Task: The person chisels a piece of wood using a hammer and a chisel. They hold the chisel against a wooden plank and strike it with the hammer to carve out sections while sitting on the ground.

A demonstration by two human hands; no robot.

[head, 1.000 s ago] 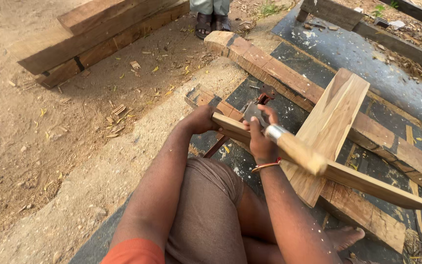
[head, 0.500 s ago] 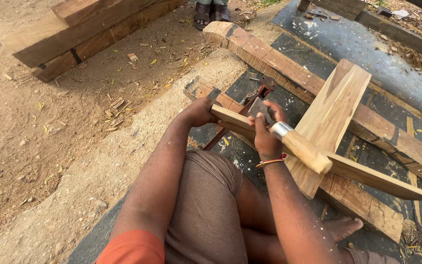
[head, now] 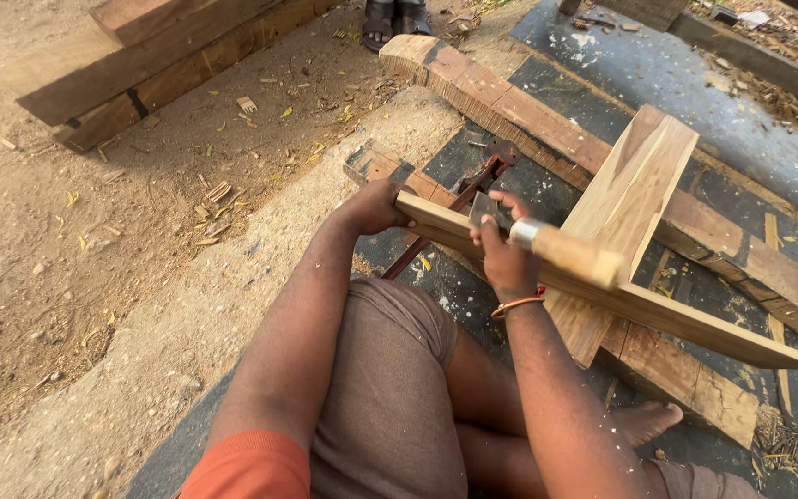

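My left hand (head: 376, 205) grips the near end of a long thin wooden strip (head: 685, 319) that runs to the right across a thicker pale plank (head: 634, 189). My right hand (head: 507, 251) is shut on a chisel (head: 561, 248) with a pale wooden handle and a metal ferrule; its blade end rests on the strip close to the left hand. The blade tip is hidden by my fingers. I sit on the ground, my knee (head: 390, 370) just under both arms.
A heavy reddish beam (head: 519, 106) lies across a dark sheet (head: 658, 69) behind the work. A dark red metal clamp (head: 473, 180) sits under the strip. Stacked timbers (head: 150, 65) lie at top left on sandy ground with wood chips. Another person's sandalled feet (head: 397, 17) stand at the top.
The view has shifted slightly; both hands stay on the strip. My right hand with the chisel has edged a little toward the left hand.
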